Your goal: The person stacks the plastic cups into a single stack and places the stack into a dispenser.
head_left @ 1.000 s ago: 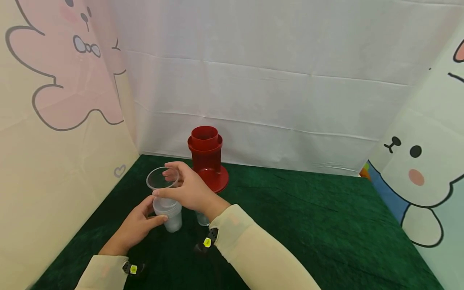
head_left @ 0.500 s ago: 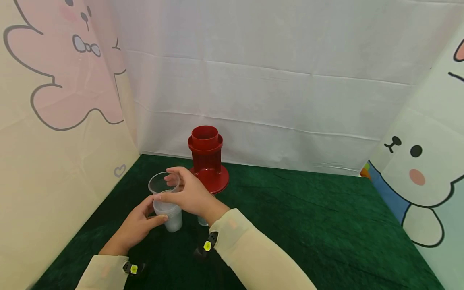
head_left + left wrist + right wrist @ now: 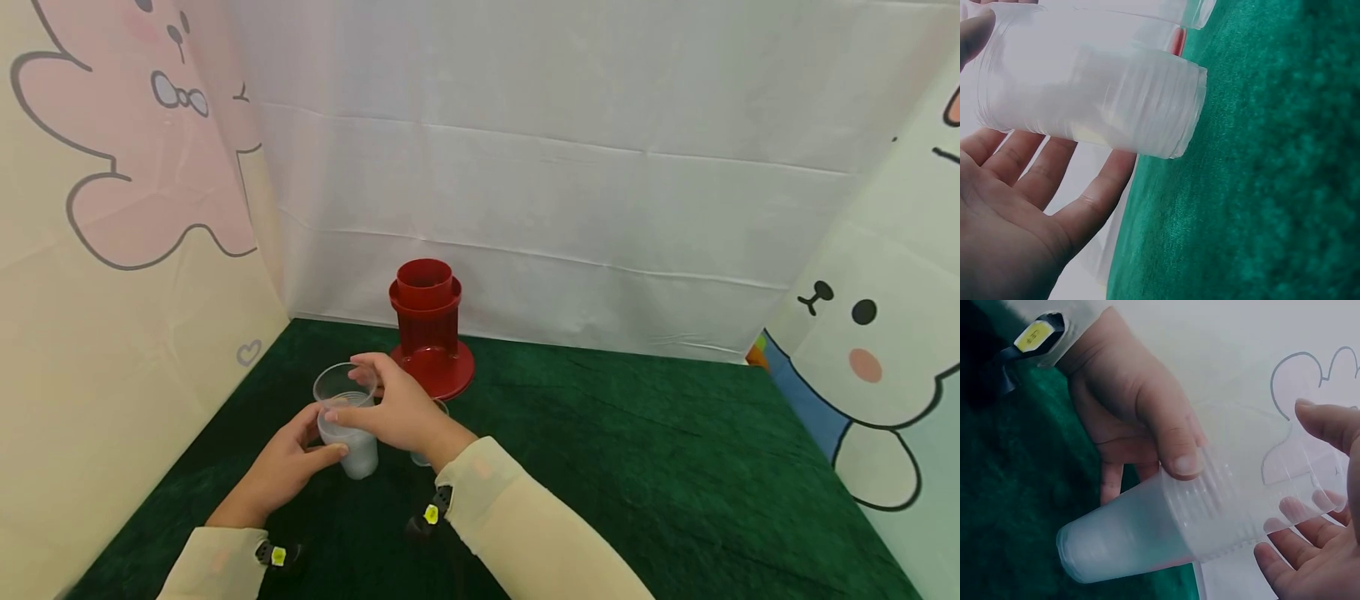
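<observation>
My left hand [image 3: 285,467] grips a stack of clear plastic cups [image 3: 358,457] just over the green cloth. In the left wrist view, fingers lie along the underside of the tilted stack [image 3: 1097,94]. My right hand [image 3: 401,410] holds a clear plastic cup [image 3: 327,383] by its upper sides, thumb in front and fingers behind. That cup sits partly inside the stack, its wide rim sticking up above. In the right wrist view, the held cup [image 3: 1241,494] lines up with the frosted-looking stack [image 3: 1116,531]. Another clear cup [image 3: 420,458] stands partly hidden behind my right wrist.
A red plastic cylinder on a round base [image 3: 426,325] stands behind the hands, near the white back curtain [image 3: 562,208]. Green cloth [image 3: 637,458] covers the table, stretching to the right. Printed cartoon curtains [image 3: 135,333] enclose the left and right sides.
My right hand has moved down and slightly right, bringing its cup deeper into the stack. My left hand and the stack have hardly moved.
</observation>
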The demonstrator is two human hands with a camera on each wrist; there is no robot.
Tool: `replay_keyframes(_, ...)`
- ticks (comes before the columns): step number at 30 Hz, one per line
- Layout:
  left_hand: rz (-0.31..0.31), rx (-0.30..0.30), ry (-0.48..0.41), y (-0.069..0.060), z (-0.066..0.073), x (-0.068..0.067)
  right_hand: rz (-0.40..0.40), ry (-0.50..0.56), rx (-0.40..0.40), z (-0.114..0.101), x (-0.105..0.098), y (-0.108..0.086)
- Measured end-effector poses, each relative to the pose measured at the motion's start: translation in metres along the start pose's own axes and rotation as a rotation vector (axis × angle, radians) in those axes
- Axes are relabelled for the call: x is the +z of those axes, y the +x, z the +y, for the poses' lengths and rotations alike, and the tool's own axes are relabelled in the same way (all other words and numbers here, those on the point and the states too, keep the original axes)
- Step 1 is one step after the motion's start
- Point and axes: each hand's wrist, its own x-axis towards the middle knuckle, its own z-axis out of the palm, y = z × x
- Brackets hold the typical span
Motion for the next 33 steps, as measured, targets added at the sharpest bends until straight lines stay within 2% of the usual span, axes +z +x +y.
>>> replay_keyframes(5, 0.004, 0.001, -0.019, -0.001, 0.0, 0.001, -0.009, 0.006, 0.038, 0.004, 0.004, -0.004)
replay_keyframes(25, 0.017, 0.015, -0.031, 0.0, -0.002, 0.004, -0.024, 0.028, 0.046, 0.018, 0.008, -0.005)
replay_keyframes(33, 0.028, 0.019, -0.026, -0.001, -0.002, 0.004, -0.001, -0.04, 0.049, 0.019, 0.007, -0.005)
